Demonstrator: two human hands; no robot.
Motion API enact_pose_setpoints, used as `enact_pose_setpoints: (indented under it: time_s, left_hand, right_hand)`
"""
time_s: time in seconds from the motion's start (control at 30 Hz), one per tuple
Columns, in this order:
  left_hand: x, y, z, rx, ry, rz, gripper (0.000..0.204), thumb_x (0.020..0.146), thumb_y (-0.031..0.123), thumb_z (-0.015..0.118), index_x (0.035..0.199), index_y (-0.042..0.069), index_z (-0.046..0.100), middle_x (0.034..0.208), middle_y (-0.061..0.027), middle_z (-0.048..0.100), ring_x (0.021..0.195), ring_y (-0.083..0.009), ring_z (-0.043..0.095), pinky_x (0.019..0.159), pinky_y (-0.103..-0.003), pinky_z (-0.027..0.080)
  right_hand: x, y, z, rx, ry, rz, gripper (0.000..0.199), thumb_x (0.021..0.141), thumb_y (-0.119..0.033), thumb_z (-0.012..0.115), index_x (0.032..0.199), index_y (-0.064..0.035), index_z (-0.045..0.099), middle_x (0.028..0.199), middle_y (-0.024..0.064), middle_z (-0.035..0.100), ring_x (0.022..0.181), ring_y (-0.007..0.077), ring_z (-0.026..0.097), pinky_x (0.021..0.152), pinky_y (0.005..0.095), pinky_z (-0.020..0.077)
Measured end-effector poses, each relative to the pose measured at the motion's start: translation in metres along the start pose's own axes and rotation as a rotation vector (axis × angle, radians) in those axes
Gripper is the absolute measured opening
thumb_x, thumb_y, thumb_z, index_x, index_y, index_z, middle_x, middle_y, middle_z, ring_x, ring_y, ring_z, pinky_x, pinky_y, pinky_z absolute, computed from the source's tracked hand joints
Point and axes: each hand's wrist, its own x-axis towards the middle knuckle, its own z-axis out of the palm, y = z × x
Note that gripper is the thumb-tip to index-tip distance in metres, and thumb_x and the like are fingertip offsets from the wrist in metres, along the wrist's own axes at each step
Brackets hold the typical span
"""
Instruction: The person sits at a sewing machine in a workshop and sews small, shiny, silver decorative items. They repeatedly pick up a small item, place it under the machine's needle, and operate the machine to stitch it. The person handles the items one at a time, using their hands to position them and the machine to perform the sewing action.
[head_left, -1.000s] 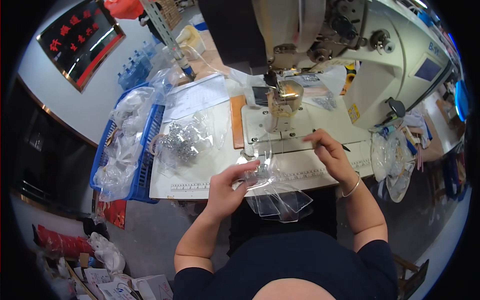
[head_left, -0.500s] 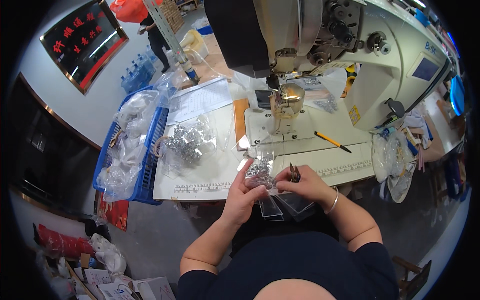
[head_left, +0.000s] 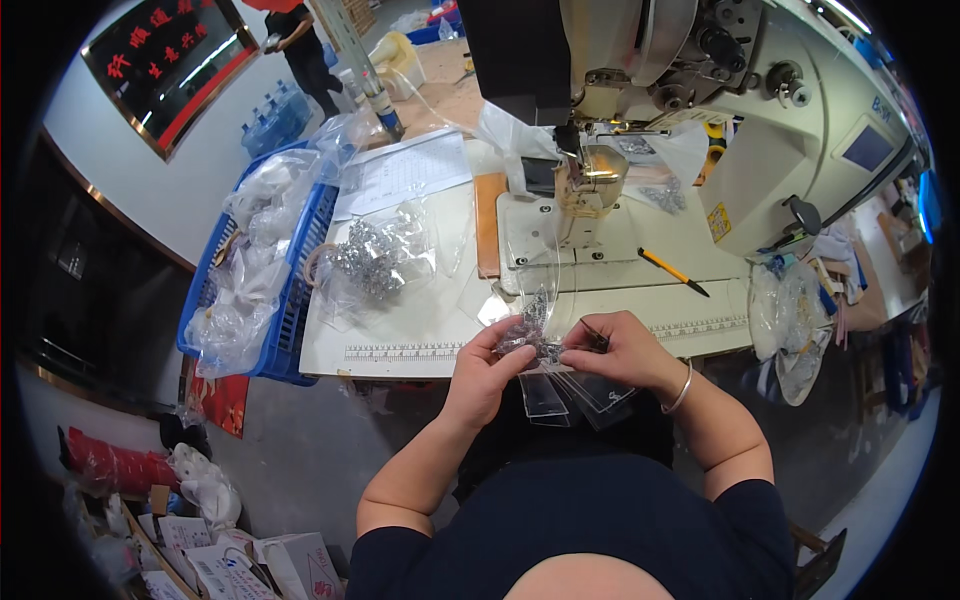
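Close to the table's front edge, my left hand (head_left: pixel 488 368) is closed on clear plastic pieces (head_left: pixel 545 397) with a glittery silver part (head_left: pixel 534 318); flat clear panels hang below the fingers. Just to its right, my right hand (head_left: pixel 628 352), a bracelet on its wrist, pinches the same plastic. Dark-metal thread snips (head_left: pixel 597 338) are also in this hand, mostly hidden by the fingers. Beyond both hands stands a sewing machine (head_left: pixel 590 225), its needle area over the bed plate. To the left lies a heap of glittery silver plastic pieces (head_left: pixel 372 262).
A blue basket (head_left: pixel 290 325) full of clear plastic bags stands at the table's left. Paper sheets (head_left: pixel 410 178), an orange-brown strip (head_left: pixel 488 225) and a yellow pen (head_left: pixel 672 272) lie on the tabletop. Bags (head_left: pixel 795 320) hang off its right side. A person (head_left: pixel 305 60) stands far back left.
The view has shifted a little. My right hand has turned slightly, so the snips show less. The silver part now rises more upright between my hands. The person at the back shows more fully.
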Motion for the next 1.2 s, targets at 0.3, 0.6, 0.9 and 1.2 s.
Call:
enact_pose_setpoints:
  time_s: [0.3,0.6,0.9,1.2]
  left_hand:
    - [0.012,0.012,-0.001,0.345,-0.058,0.057,0.046,0.080,-0.001,0.065,0.123,-0.003,0.049,0.094,-0.0069,0.062,0.082,-0.0095,0.061,0.073,-0.022,0.050]
    - [0.019,0.038,0.017,0.554,-0.196,-0.033,0.055,0.075,0.006,0.069,0.124,-0.003,0.046,0.081,-0.0029,0.060,0.074,-0.0073,0.058,0.066,-0.022,0.047]
    - [0.037,0.048,0.023,0.720,-0.336,-0.062,0.062,0.076,0.004,0.069,0.131,-0.002,0.040,0.081,-0.0063,0.062,0.074,-0.0094,0.059,0.070,-0.022,0.048]
    - [0.059,-0.021,0.025,-0.390,-0.342,-0.033,0.056,0.088,0.006,0.049,0.139,0.002,0.027,0.130,-0.0125,0.048,0.123,-0.0254,0.045,0.101,-0.039,0.038]
  right_hand:
    - [0.005,-0.008,-0.024,-0.577,0.553,-0.620,0.025,0.068,-0.015,0.076,0.089,-0.0069,0.065,0.089,0.0064,0.064,0.078,0.0238,0.059,0.068,0.0320,0.0480]
    - [0.026,-0.028,-0.034,-0.688,0.105,-0.668,0.027,0.065,-0.012,0.071,0.091,-0.0149,0.068,0.098,-0.0024,0.065,0.096,0.0210,0.058,0.077,0.0340,0.0499]
    - [0.025,-0.025,-0.037,-0.438,0.045,-0.366,0.020,0.065,-0.019,0.080,0.076,-0.0079,0.068,0.069,0.0058,0.059,0.068,0.0226,0.057,0.062,0.0311,0.0443]
    - [0.011,-0.001,-0.007,0.625,0.726,-0.273,0.012,0.080,-0.008,0.071,0.076,-0.0002,0.062,0.073,0.0005,0.061,0.068,0.0052,0.050,0.061,0.0208,0.0408]
